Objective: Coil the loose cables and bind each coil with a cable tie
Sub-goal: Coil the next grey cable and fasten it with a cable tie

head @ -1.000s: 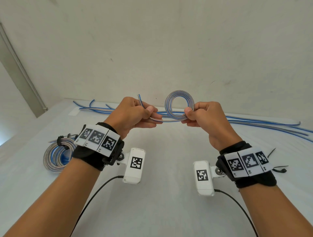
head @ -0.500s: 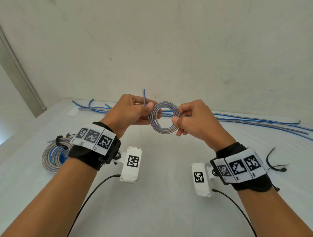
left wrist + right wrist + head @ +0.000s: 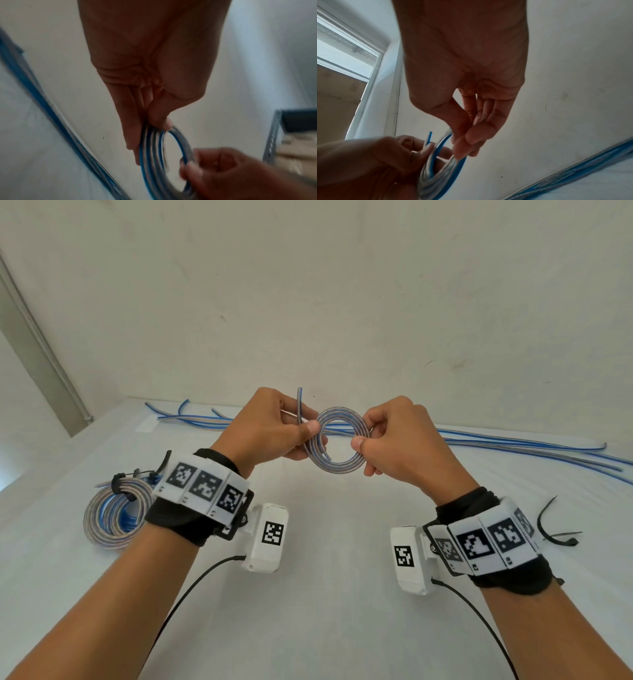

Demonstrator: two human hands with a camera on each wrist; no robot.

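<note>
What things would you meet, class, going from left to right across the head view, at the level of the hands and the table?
Tied coil → left hand → held coil → right hand → loose cable ties.

Both forearms reach forward from the lower corners of the head view, the left from 7 o'clock and the right from 5 o'clock, converging near the middle. Each wrist wears a black band with white marker tiles. The left hand [image 3: 270, 428] is raised, back toward the camera, thumb and fingers pinched together at its 3 o'clock side. The right hand [image 3: 404, 443] mirrors it, thumb pressed toward curled fingers at its 9 o'clock side.
</note>
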